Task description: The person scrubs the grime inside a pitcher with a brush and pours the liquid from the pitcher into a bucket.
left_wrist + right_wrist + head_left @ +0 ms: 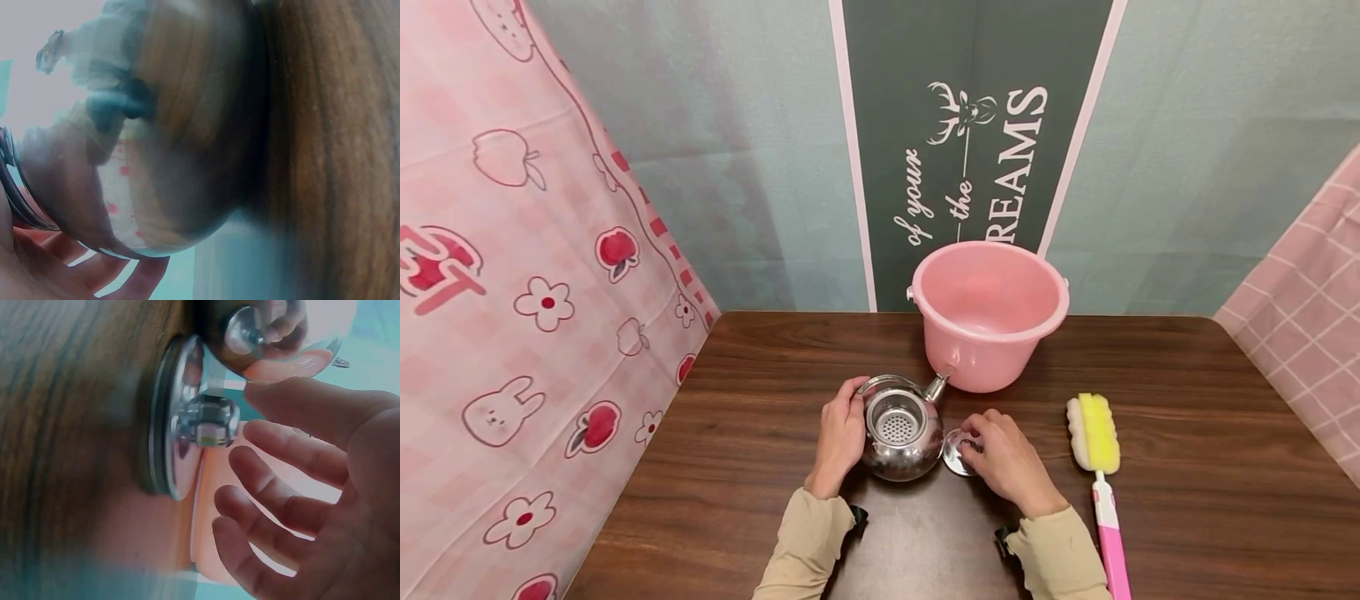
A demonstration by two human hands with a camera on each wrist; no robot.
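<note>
A round stainless steel teapot (904,460) stands on the table with its top uncovered, showing a perforated strainer (897,427) inside. My left hand (841,433) holds the teapot's left side. In the left wrist view, the fingers (147,278) curve around the far side of the shiny body. To the right of the teapot, its round metal lid (955,457) lies flat on the table, knob (215,420) up. My right hand (1003,458) hovers over the lid. The right wrist view shows its fingers spread and loosely bent, apart from the knob.
Behind the teapot stands a pink bucket (985,362), close to the spout (936,387). A sponge brush (1093,433) with a pink and white handle lies at the right on the brown wooden table (722,467). Patterned cloths (760,167) hang around the table.
</note>
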